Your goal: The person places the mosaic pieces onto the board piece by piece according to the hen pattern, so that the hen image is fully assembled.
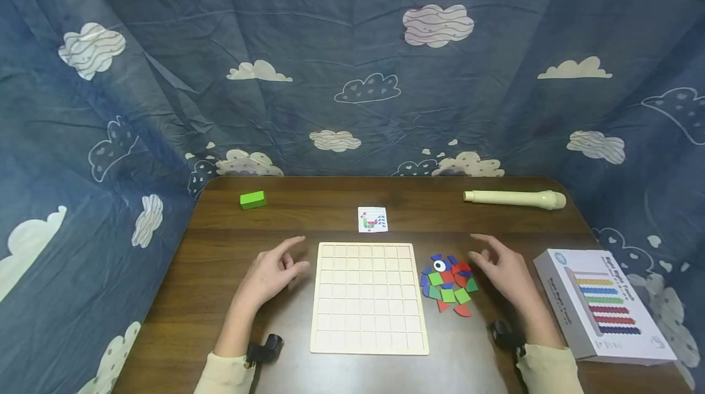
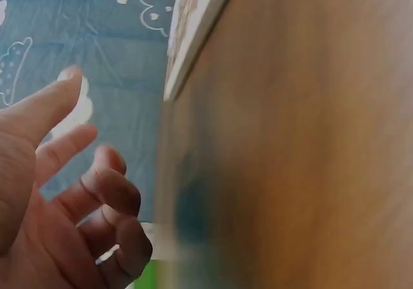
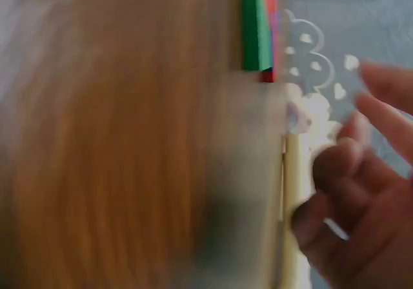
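Observation:
My left hand [image 1: 271, 275] hovers left of a pale wooden grid board [image 1: 370, 299], holding nothing, its fingers loosely bent. On the other side, my right hand [image 1: 503, 270] is held beside a heap of coloured pieces [image 1: 447, 279], also with nothing in it. The heap mixes blue, red and green flat shapes, with a round white piece [image 1: 439, 265] bearing a dark dot. Loosely curled fingers show in both wrist views. A green piece [image 3: 253, 28] stands out in the right wrist view. Behind the board lies a small picture card [image 1: 373, 219] with a coloured bird-like figure.
A bright green block [image 1: 253, 200] sits at the back left of the brown table [image 1: 308, 210]. At the back right lies a cream microphone-shaped stick [image 1: 514, 199]. A white box [image 1: 606, 305] with rows of coloured beads pictured on it stands at the right edge. A cloud-patterned curtain [image 1: 352, 33] hangs behind.

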Demonstrator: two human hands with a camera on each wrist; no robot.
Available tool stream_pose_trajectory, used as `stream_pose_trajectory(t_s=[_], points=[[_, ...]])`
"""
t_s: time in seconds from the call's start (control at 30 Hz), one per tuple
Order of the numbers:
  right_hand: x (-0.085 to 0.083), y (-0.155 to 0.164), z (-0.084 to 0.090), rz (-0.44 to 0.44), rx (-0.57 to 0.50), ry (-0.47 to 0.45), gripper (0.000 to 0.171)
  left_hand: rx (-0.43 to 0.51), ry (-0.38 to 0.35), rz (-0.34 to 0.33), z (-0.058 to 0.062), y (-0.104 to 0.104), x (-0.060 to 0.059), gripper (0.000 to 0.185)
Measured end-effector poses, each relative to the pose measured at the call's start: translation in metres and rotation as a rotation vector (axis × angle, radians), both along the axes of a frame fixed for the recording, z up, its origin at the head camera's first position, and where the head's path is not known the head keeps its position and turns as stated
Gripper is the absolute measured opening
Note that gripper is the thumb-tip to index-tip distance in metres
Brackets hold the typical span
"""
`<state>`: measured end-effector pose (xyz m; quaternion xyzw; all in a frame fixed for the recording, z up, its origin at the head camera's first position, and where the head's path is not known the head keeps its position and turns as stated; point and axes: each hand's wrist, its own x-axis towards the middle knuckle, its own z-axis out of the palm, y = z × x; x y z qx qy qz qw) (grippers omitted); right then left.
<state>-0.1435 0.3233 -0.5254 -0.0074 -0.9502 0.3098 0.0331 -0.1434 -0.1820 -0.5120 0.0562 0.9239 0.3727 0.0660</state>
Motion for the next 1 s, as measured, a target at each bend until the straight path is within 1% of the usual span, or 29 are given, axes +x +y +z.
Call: stream_pose_trajectory(t_s=[0.13,0.23,0.4,0.5,0.57,0.7,0.83,0.93,1.0], points=[[-0.005,0.005,-0.008,0.069,-0.062,-0.118,0.053,0.122,-0.129,0.007,-0.012,0.009,0.004,0.069],[-0.006,0.009,-0.009,0.102,-0.076,-0.172,0.052,0.184,-0.188,0.006,-0.017,0.016,0.004,0.075],[-0.006,0.012,-0.008,0.138,-0.035,-0.231,0.042,0.222,-0.243,-0.026,-0.02,0.022,0.001,0.078],[-0.006,0.012,-0.007,0.146,-0.009,-0.262,0.039,0.222,-0.297,-0.056,-0.02,0.024,0.0,0.078],[-0.006,0.011,-0.006,0.146,0.0,-0.282,0.039,0.216,-0.327,-0.064,-0.02,0.025,0.0,0.078],[-0.008,0.011,-0.007,0.141,0.019,-0.288,0.04,0.199,-0.344,-0.065,-0.02,0.026,-0.001,0.079],[-0.009,0.009,-0.009,0.118,0.038,-0.257,0.037,0.19,-0.347,-0.048,-0.022,0.025,0.0,0.08],[-0.011,0.005,-0.013,0.064,0.053,-0.228,0.034,0.199,-0.353,-0.035,-0.023,0.024,0.001,0.081],[-0.013,0.001,-0.015,0.019,0.067,-0.208,0.035,0.21,-0.357,-0.033,-0.024,0.023,0.002,0.081]])
